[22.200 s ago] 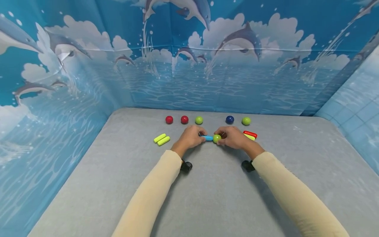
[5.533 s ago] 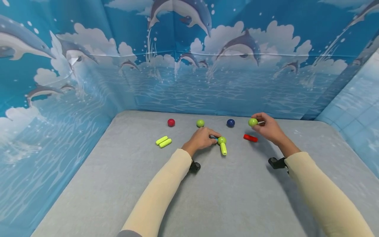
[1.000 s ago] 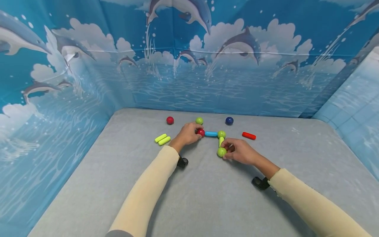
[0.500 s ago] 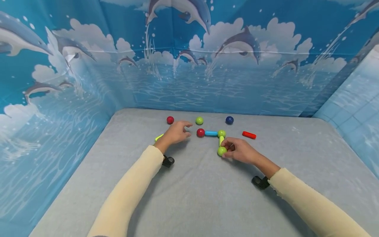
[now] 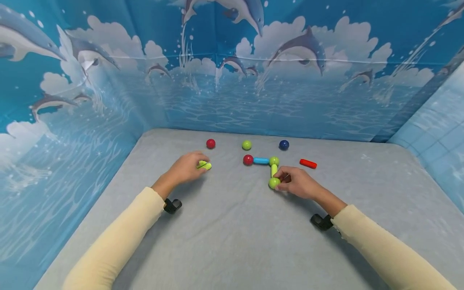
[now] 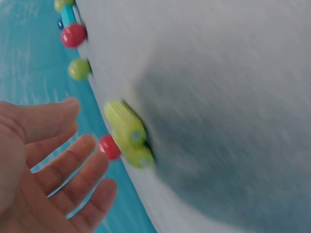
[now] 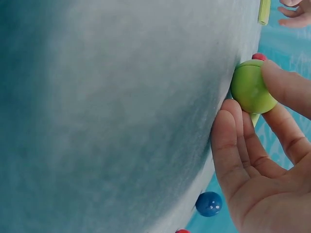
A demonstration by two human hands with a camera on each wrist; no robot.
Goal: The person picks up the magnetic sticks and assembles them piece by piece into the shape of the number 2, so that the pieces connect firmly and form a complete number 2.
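Observation:
My left hand (image 5: 185,166) is over two yellow-green rods (image 6: 127,133) lying side by side on the grey cloth. In the left wrist view its fingers are spread and loosely bent, apart from the rods. My right hand (image 5: 298,183) pinches a green ball (image 7: 252,87) between thumb and fingers. That ball sits at the near end of a yellow-green rod (image 5: 274,170), whose far end meets another green ball (image 5: 274,160). From there a light blue rod (image 5: 261,160) runs left to a red ball (image 5: 248,160), forming an L-shaped chain.
Behind the chain stand a red ball (image 5: 210,143), a green ball (image 5: 247,145) and a dark blue ball (image 5: 284,145) in a loose row. A red rod (image 5: 308,163) lies to the right. A dolphin-print curtain (image 5: 232,100) closes off the back.
My left hand has let go of the chain's red ball and moved left to the yellow-green rods. The right hand earlier brought its green ball from the right, and keeps hold of it.

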